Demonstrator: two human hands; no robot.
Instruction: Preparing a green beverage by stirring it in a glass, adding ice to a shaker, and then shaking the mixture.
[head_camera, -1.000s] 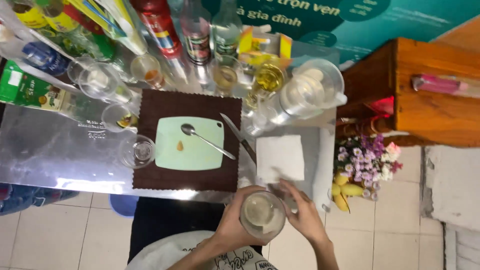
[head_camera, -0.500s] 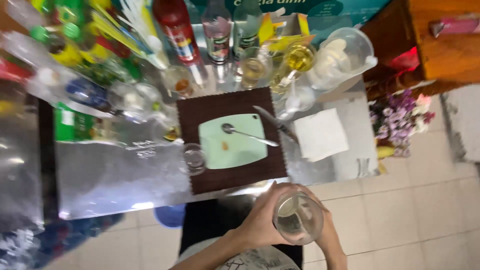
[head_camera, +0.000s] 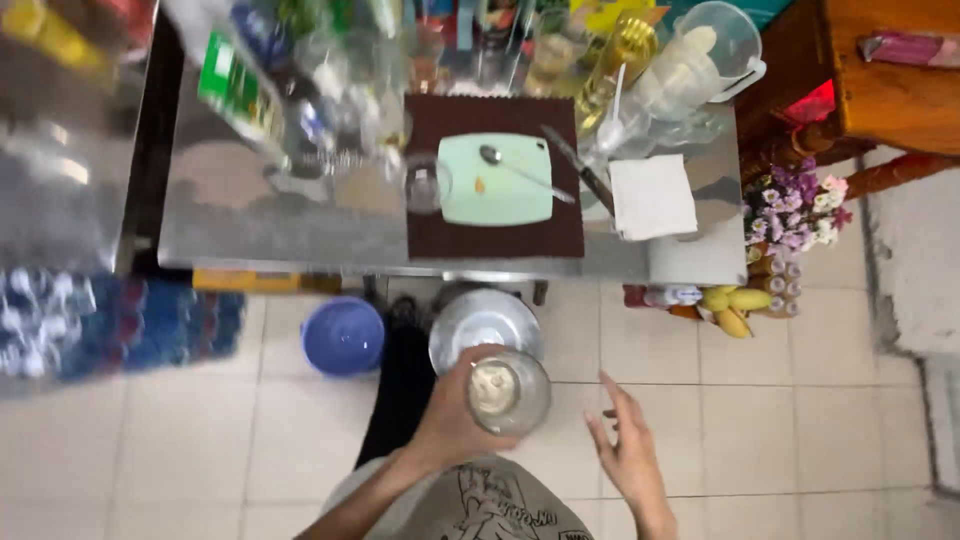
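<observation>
You hold a clear glass (head_camera: 508, 391) in your left hand (head_camera: 452, 420), fingers clamped round its side, well back from the bench (head_camera: 300, 225) and above the floor tiles. A pale residue sits in its bottom; I cannot tell what it is. Your right hand (head_camera: 628, 450) hangs at three o'clock of the glass, fingers apart, holding nothing. On the bench at twelve o'clock, a spoon (head_camera: 520, 168) lies on a green board (head_camera: 495, 185) over a brown mat (head_camera: 495, 230), so the mixing seems paused.
</observation>
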